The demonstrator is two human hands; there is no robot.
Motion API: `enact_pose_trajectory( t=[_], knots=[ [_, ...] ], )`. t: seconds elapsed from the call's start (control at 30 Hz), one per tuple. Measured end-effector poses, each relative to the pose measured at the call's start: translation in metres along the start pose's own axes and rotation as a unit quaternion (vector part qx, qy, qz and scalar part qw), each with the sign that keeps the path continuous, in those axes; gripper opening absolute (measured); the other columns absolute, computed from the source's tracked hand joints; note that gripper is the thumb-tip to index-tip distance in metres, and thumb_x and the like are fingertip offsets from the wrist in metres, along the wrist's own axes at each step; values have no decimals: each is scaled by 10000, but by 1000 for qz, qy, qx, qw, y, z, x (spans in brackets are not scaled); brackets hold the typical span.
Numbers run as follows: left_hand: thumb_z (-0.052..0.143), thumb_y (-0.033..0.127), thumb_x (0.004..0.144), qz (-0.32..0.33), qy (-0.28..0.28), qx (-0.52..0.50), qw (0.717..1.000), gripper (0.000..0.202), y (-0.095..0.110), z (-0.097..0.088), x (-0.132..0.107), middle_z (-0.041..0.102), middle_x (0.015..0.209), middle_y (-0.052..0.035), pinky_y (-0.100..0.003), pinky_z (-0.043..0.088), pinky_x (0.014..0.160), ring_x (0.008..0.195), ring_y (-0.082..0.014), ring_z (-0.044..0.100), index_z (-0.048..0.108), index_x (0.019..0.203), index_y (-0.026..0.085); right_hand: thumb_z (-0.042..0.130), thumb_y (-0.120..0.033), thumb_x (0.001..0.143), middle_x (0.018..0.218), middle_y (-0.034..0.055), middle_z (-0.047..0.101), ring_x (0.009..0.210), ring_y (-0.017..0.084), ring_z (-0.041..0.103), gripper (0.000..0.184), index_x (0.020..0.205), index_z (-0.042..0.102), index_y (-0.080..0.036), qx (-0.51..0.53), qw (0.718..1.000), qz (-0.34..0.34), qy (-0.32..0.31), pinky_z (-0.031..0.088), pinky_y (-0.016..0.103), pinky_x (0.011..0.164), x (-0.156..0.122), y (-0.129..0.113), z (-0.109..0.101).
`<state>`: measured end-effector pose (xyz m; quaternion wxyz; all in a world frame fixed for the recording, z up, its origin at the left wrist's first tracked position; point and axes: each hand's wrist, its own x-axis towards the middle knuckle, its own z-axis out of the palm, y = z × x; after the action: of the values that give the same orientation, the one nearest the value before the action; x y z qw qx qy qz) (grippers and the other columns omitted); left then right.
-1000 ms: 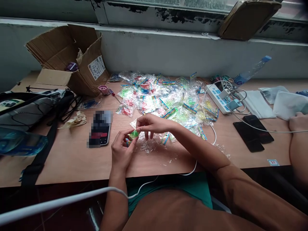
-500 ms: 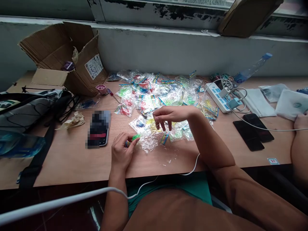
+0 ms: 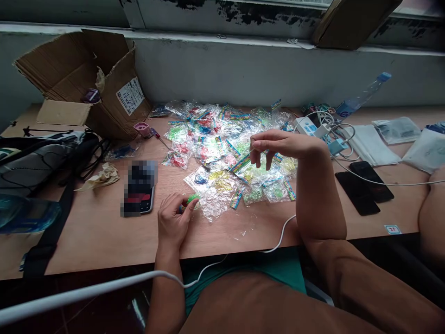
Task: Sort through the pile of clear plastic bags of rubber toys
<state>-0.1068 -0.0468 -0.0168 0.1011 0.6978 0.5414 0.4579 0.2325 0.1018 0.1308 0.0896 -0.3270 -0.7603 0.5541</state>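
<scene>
My left hand [image 3: 174, 215] rests on the table's near side, thumb and fingers closed round a small bright green piece [image 3: 193, 199]. What the piece is does not show clearly. My right hand [image 3: 278, 144] hovers over a pile of small clear plastic packets [image 3: 222, 139] with printed headers. Its wrist is bent, its thumb and index finger are together, and the other fingers hang down. A faint thin line shows by those fingertips; what they pinch is too small to name. Crumpled clear wrap [image 3: 212, 206] lies just right of my left hand.
A phone [image 3: 141, 188] lies to the left, near an open cardboard box [image 3: 104, 102] and a bag [image 3: 38, 162]. At right are a power strip [image 3: 306, 125] with cables, a bottle [image 3: 361, 99], two dark phones [image 3: 358, 192] and another person's arm [image 3: 433, 218]. A white cable [image 3: 283, 232] crosses the front edge.
My right hand has moved to the right and slightly farther from me, away from my left hand. My left hand stays nearly in place with the green piece. The view has shifted slightly.
</scene>
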Motion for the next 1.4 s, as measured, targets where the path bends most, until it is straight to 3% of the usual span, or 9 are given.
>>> enact_pose_trajectory(
  t=[0.3, 0.43, 0.6, 0.73, 0.87, 1.0, 1.13, 1.27, 1.4],
  knots=[
    [705, 356, 990, 9, -48, -8, 999, 369, 2, 0, 1, 489, 658, 28, -306, 349, 647, 641, -155, 472, 530, 695, 220, 547, -563, 1055, 940, 100, 723, 844, 172, 726, 437, 930, 647, -157, 5, 999, 9, 37, 645, 259, 629, -12, 4, -5],
    [697, 340, 994, 10, -54, -9, 998, 377, 2, -1, 1, 515, 651, 23, -308, 359, 650, 639, -157, 483, 525, 680, 222, 576, -587, 1030, 929, 97, 733, 823, 189, 737, 421, 898, 605, -189, 32, 993, 13, 109, 630, 270, 579, -19, 6, -8],
    [710, 358, 985, -1, -34, -8, 999, 327, 3, -1, 1, 555, 673, 17, -299, 385, 649, 651, -154, 514, 586, 718, 217, 642, -606, 981, 849, 68, 722, 757, 194, 730, 405, 873, 536, -230, 74, 976, -13, 207, 600, 275, 533, -28, 13, -17],
    [728, 350, 976, -18, 3, -8, 1000, 203, 4, -2, 1, 631, 772, 4, -284, 404, 637, 662, -139, 522, 678, 837, 211, 616, -587, 1008, 823, 54, 711, 722, 172, 721, 405, 875, 497, -223, 75, 973, -29, 216, 595, 270, 542, -34, 15, -21],
    [749, 324, 960, -41, 58, -19, 997, 122, 2, -1, 0, 655, 842, -7, -261, 445, 633, 706, -132, 567, 728, 949, 204, 604, -582, 1022, 772, 39, 705, 706, 174, 726, 387, 945, 537, -209, 64, 979, -19, 195, 589, 279, 563, -35, 10, -19],
    [713, 336, 977, -92, 69, -38, 993, 226, -2, 2, -1, 697, 1011, -43, -258, 527, 652, 816, -153, 667, 722, 1162, 205, 616, -592, 1014, 768, 45, 718, 710, 175, 739, 409, 1026, 602, -184, 42, 987, -16, 156, 594, 285, 589, -29, 1, -13],
    [680, 310, 995, -67, 45, 0, 997, 256, -2, 1, 0, 733, 1112, -69, -350, 573, 865, 940, -195, 715, 706, 1230, 213, 597, -522, 1042, 773, 41, 741, 712, 160, 743, 367, 1118, 644, -166, 10, 994, -9, 105, 596, 261, 599, -16, -9, 1],
    [719, 307, 971, -2, 83, 81, 993, 231, 4, -2, 3, 760, 1110, -81, -460, 484, 1066, 1079, -260, 709, 726, 1184, 221, 519, -321, 1071, 734, 23, 744, 693, 150, 741, 271, 1229, 661, -153, -24, 1000, -8, 8, 582, 229, 575, 8, -19, 34],
    [814, 376, 894, 51, 19, -20, 998, 561, 14, 1, 1, 683, 1365, -119, -492, 488, 1134, 1279, -300, 647, 618, 1405, 250, 486, -127, 1000, 738, 18, 757, 655, 136, 729, 344, 1297, 658, -150, -30, 989, -15, -144, 569, 210, 557, 36, -26, 80]
  ],
)
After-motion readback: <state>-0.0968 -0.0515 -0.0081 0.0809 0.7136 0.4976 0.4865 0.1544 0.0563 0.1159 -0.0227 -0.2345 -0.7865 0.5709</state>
